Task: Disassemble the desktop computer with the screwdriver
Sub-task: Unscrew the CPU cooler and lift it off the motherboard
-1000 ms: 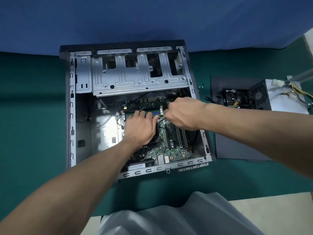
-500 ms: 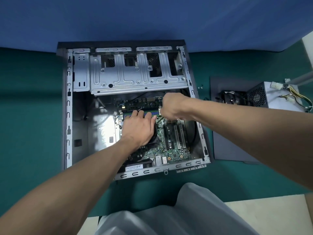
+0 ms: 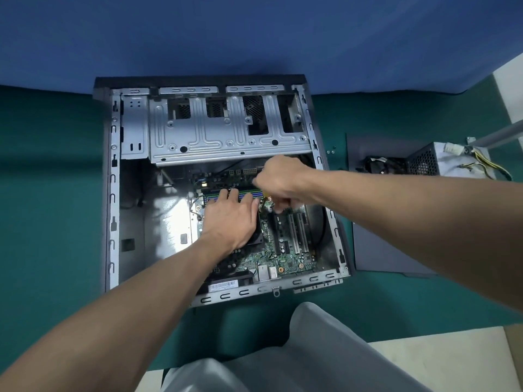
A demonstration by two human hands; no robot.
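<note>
The right grip is closed in a fist, its fingers curled downward round what seems to be the screwdriver, of which only a short yellowish piece is seen below the knuckles. The fist is held over the upper middle of the motherboard. Just beside it, the left grip is laid flat and slack, nothing being held. Its straight fingers are rested on the blue and green memory slots, and its palm is spread over the board. Both are placed inside the open computer case, which is laid on its side on the green surface, with the silver drive cage fixed at its far end. To the right, apart from the case, a dark side panel is laid flat, and at its far edge a power supply with loose coloured wires is seen. A blue backdrop is hung behind
</note>
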